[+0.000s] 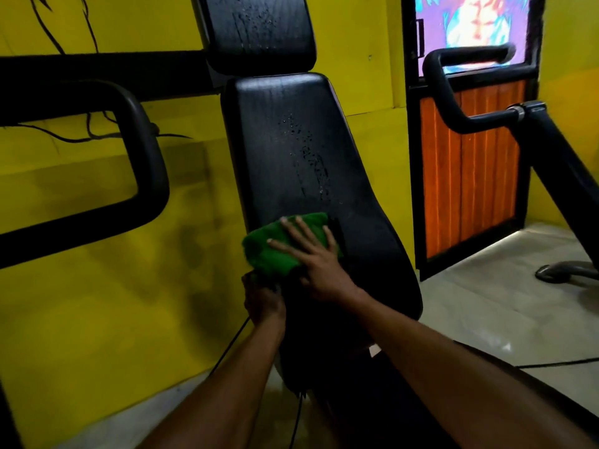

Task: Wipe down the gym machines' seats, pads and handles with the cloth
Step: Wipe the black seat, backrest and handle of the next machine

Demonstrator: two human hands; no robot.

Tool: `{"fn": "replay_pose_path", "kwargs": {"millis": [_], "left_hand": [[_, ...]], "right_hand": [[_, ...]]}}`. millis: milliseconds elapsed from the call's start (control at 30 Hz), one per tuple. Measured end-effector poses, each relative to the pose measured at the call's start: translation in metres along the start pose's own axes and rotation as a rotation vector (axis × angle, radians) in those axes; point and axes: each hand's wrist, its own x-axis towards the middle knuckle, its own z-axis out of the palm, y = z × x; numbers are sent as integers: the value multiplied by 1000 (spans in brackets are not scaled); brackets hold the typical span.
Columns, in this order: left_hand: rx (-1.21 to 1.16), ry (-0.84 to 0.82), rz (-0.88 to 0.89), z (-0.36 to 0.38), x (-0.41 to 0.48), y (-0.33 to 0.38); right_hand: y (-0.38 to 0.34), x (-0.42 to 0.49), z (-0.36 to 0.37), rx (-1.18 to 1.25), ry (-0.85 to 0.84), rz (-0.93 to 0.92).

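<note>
I have the green cloth (269, 254) low on the back pad (324, 102), near its left edge. My right hand (319, 267) lies flat on it, fingers spread to press evenly. My left hand (264, 303) curls round the pad's left edge just below, apparently bracing. Droplets (308, 150) higher up await wiping.

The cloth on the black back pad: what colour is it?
Plain bright green. The head view shows the cloth pressed under the right hand.
</note>
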Motion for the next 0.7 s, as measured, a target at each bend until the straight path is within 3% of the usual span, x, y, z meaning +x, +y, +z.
{"fn": "replay_pose_path", "kwargs": {"millis": [133,200,233,267,367,400,433,633,700], "left_hand": [[-77,68,-114,3,3,7],[-58,56,-128,3,3,3],[-54,52,-129,4,3,3],[-50,56,-126,7,6,-2],[16,9,-69,6,8,-2],[9,-11,-91,5,7,1],[-3,-29,-137,4,6,3],[-76,44,-179,4,5,3],[-74,31,-179,3,5,3]], "right_hand": [[26,20,-15,88,167,735],[4,34,-22,217,198,904],[-10,37,-22,277,183,848],[-25,34,-19,284,136,672],[-32,6,-4,32,-98,-54],[-18,2,-4,-26,-104,-131],[-1,1,-4,-43,-78,-88],[38,24,-31,183,157,938],[17,32,-34,293,181,958]]}}
